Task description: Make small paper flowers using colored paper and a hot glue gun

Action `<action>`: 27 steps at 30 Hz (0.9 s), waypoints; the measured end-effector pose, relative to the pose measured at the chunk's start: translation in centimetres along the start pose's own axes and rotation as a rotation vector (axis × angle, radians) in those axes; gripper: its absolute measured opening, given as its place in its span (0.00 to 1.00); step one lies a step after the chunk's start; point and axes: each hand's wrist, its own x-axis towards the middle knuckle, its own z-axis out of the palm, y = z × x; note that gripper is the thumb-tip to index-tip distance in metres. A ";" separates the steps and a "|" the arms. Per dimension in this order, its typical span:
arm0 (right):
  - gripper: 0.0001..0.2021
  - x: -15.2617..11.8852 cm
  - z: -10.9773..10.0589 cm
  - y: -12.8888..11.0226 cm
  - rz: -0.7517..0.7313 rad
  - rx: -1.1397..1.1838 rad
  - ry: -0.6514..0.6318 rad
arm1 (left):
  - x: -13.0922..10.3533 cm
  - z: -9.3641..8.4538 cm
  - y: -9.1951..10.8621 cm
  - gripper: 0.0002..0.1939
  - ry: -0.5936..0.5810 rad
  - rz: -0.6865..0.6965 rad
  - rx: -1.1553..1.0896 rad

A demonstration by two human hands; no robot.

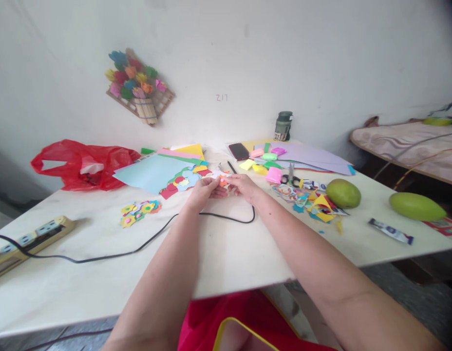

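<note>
Near the middle of the table, my left hand (207, 191) and my right hand (242, 186) meet around a small orange-and-white paper piece (223, 181). The fingers of both hands pinch it; its exact shape is too small to tell. Just left of my left hand lie cut paper shapes (181, 181) in red, blue, green and yellow. Finished-looking layered paper flowers (140, 211) form a cluster farther left. A black pen (232, 167) rests beyond my hands.
A black cable (134, 251) runs from a power strip (36, 240) to below my hands. Scissors (291, 179), paper scraps (321, 204), clay packs (273, 174), green fruits (343, 193) and a tube (390, 230) lie right. A red bag (83, 163), phone (238, 151) and bottle (283, 126) stand back.
</note>
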 end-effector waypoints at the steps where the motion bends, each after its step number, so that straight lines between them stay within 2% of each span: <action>1: 0.13 -0.1 0.1 -0.1 0.000 -0.008 0.010 | 0.0 0.0 0.0 0.18 -0.003 -0.008 0.005; 7: 0.14 -0.1 0.7 0.0 -0.029 -0.027 0.083 | 0.0 0.2 0.0 0.17 -0.075 -0.009 0.000; 13: 0.13 0.1 0.6 0.2 -0.063 -0.037 0.116 | -0.3 0.7 0.4 0.16 -0.027 0.000 0.048; 19: 0.13 0.5 0.4 0.7 -0.066 -0.036 0.105 | -0.2 1.0 0.3 0.17 0.023 0.043 0.134; 27: 0.17 0.0 0.0 0.1 0.065 0.095 0.019 | 0.1 0.9 0.1 0.17 0.063 0.059 0.173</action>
